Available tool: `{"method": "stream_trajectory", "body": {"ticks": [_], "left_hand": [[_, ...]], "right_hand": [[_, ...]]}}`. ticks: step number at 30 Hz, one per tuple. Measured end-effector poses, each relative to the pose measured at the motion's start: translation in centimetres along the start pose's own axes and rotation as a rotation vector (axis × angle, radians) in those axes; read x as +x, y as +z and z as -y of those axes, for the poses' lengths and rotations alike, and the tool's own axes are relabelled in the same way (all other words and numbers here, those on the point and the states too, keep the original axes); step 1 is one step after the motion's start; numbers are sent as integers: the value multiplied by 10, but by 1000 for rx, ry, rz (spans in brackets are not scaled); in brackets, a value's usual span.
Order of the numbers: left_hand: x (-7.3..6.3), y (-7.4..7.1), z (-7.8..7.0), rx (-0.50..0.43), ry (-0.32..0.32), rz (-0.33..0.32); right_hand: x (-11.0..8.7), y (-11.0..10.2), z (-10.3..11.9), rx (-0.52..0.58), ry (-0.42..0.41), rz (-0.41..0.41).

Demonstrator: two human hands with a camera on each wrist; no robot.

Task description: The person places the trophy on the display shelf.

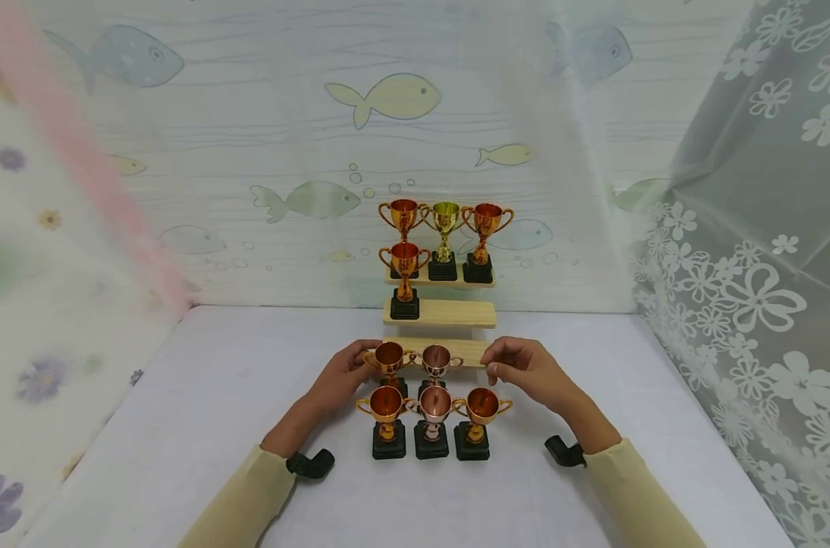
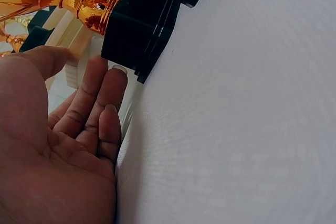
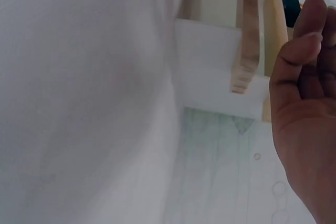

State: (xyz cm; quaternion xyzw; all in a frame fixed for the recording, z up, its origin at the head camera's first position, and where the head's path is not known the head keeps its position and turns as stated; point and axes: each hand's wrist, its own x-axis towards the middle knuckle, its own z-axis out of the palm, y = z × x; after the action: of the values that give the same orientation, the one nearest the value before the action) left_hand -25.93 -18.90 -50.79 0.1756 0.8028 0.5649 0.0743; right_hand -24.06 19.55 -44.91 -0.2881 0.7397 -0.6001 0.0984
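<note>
A three-step wooden rack (image 1: pixel 472 353) stands at the back of the table. My left hand (image 1: pixel 342 377) is at its lower left end, thumb and fingertips beside an orange trophy cup (image 1: pixel 389 356) with a black base. In the left wrist view the fingers (image 2: pixel 107 93) reach loosely past that base (image 2: pixel 137 27), with the thumb by the plank's end. My right hand (image 1: pixel 531 369) is at the lowest step's right end, fingers bent and nothing seen in them. The right wrist view shows its fingertips (image 3: pixel 304 48) overlapping the plank ends (image 3: pixel 249 35).
A rose-coloured cup (image 1: pixel 437 359) stands beside the orange one. In front is a row of three cups, the middle one rose (image 1: pixel 435 407). On the rack, an orange cup (image 1: pixel 405 260) occupies the middle step; two orange cups and a gold one (image 1: pixel 445 219) fill the top.
</note>
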Motion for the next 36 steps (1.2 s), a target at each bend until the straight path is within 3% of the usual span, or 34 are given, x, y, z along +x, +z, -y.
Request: {"method": "stream_trajectory", "body": {"ticks": [6,15,18,24,30,36], "left_hand": [[0,-1,-1,1,6,-6],[0,-1,-1,0,11,1],[0,-1,0,-3,12,-1],[1,0,1,-9,11,-6],[1,0,0,-3,13,-3],[2,0,4,9,13,-5]], "right_hand": [[-2,-5,-9,5,-65,193],[-6,-9,-15,-22,-85,480],[-5,-6,-15,-58,-86,542],[-3,2,-14,-148,-70,556],[-3,7,-14,-127,-58,525],[-4,12,-12,-144,-121,511]]}}
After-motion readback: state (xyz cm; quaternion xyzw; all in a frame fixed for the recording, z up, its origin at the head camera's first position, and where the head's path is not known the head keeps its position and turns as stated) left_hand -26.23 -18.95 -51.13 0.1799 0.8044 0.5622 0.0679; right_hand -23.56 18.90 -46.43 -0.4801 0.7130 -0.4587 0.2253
